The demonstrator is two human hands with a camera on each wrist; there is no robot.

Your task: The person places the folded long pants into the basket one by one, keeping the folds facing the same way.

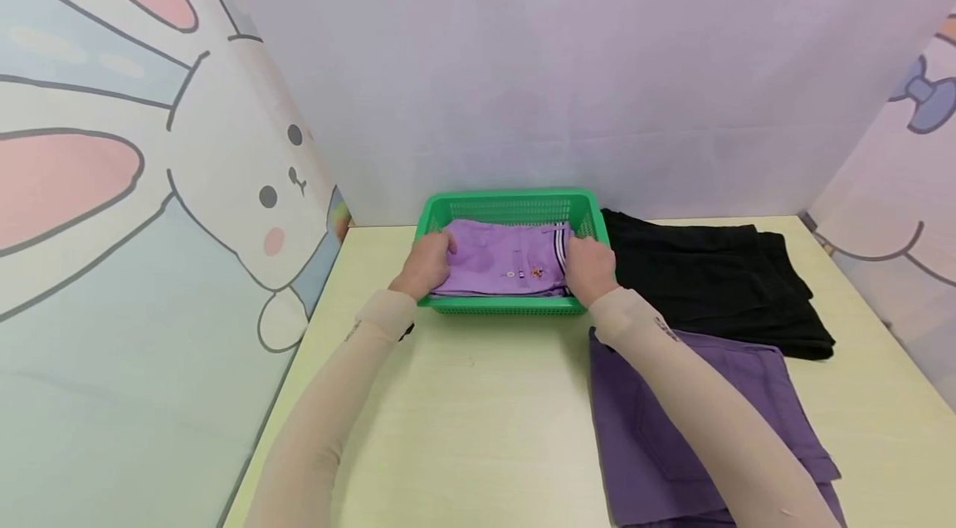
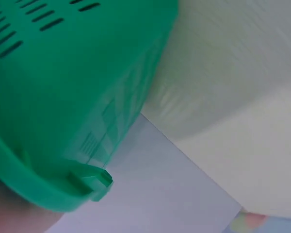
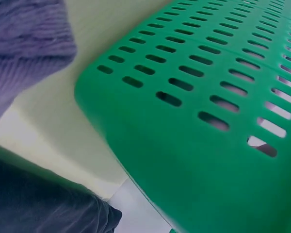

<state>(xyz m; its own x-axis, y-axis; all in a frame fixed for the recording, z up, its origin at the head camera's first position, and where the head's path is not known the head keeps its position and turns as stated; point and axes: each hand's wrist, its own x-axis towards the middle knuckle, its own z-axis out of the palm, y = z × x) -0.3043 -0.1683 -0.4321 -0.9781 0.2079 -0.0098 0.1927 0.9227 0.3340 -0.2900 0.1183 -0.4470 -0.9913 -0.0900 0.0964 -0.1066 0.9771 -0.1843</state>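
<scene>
A folded lilac garment (image 1: 496, 254) with dark and white stripes at its right end and small ornaments lies in a green plastic basket (image 1: 515, 306). My left hand (image 1: 424, 262) reaches over the basket's left rim and grips the garment's left end. At the opposite end, beside the stripes, my right hand (image 1: 590, 266) grips it with curled fingers. The left wrist view shows the basket's outer wall (image 2: 53, 97), with part of the left hand (image 2: 14, 211) behind the rim. The slotted basket wall (image 3: 150, 126) fills much of the right wrist view, where the hand is hidden.
Folded black clothing (image 1: 717, 279) lies right of the basket on the pale table (image 1: 463, 420). Nearer me is a folded dark purple garment (image 1: 672, 428) with a pocket, partly under my right forearm. Fabric walls (image 1: 523, 71) with cartoon prints enclose the table.
</scene>
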